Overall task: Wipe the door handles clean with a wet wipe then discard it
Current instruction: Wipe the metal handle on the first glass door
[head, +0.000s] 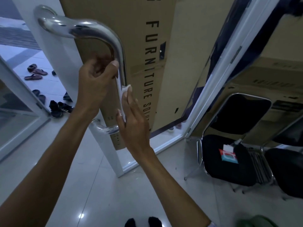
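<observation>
dim bluish indoor light; wide-angle bending at edges.

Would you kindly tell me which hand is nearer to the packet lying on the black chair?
Right. The right hand presses the wet wipe against the door handle, on the side toward the packet; the left hand grips the handle higher, farther left.

Cardboard box [147,46] behind the door: black capitals run down its face, reading "FURNITURE", big and clear.
Below that, same box: smaller letters start "SOLU", and the rest is hidden behind a hand.
Packet [228,154] on the black chair seat: red and teal print, too blurred to read.
Boxes at right: dark markings, unreadable.
</observation>
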Tool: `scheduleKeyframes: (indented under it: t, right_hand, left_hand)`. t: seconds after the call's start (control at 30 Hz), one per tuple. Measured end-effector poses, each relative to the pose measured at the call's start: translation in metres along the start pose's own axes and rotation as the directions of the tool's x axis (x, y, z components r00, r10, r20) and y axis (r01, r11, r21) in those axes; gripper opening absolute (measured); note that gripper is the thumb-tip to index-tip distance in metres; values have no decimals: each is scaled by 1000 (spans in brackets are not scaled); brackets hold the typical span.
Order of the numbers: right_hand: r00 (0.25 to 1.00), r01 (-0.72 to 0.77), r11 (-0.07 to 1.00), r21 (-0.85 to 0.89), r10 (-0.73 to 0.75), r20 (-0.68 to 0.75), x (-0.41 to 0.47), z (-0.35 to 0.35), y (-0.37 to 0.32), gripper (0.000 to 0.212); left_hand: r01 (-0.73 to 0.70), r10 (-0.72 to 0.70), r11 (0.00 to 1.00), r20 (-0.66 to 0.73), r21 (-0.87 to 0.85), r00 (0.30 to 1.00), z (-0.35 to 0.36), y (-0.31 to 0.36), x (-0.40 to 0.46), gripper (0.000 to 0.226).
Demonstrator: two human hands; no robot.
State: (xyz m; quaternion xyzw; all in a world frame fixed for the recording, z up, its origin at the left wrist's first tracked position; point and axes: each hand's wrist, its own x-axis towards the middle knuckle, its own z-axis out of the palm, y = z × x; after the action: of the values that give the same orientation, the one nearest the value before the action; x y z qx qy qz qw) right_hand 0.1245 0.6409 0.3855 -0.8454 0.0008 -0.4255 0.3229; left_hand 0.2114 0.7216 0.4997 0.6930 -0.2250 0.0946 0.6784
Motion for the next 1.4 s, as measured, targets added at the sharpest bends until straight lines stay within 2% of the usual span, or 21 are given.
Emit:
scheduleKeyframes:
  t: [0.17, 0.3, 0.5, 0.67, 0.87, 1.0, 1.2, 1.4]
  right_hand:
    - [1000, -4, 1000, -30, 4, 3, 10, 7, -7, 57]
    - [997, -1, 998, -55, 6, 79, -10, 11, 4, 55]
    - [999, -21, 998, -54, 24, 46, 7, 11, -7, 56]
    - [994, -24, 997, -79, 32, 104, -13, 11, 1, 57]
    - [1000, -14, 996, -89, 16, 21, 10, 10, -11, 55]
    - [997, -6, 997, -74, 12, 74, -6, 10, -1, 55]
    - [1000, -21, 996, -81, 21, -2, 6, 11, -13, 53]
    - [998, -29, 996, -81, 34, 53, -10, 11, -5, 55]
  left_hand:
    - [-2, 2, 1000, 38, 5, 999, -3, -1, 1, 7]
    - [6, -6, 1000, 69, -4, 998, -6, -2, 1, 10]
    - [28, -26, 999, 75, -25, 997, -4, -2, 0, 9]
    - [18, -16, 1000, 76, -25, 997, -4, -5, 3, 13]
    - [15, -11, 999, 87, -48, 996, -3, -8, 2, 12]
    - [10, -5, 999, 103, -40, 995, -5, -8, 2, 8]
    - [1, 3, 999, 107, -39, 994, -5, -7, 0, 11]
    - [4, 1, 999, 120, -42, 993, -7, -10, 1, 8]
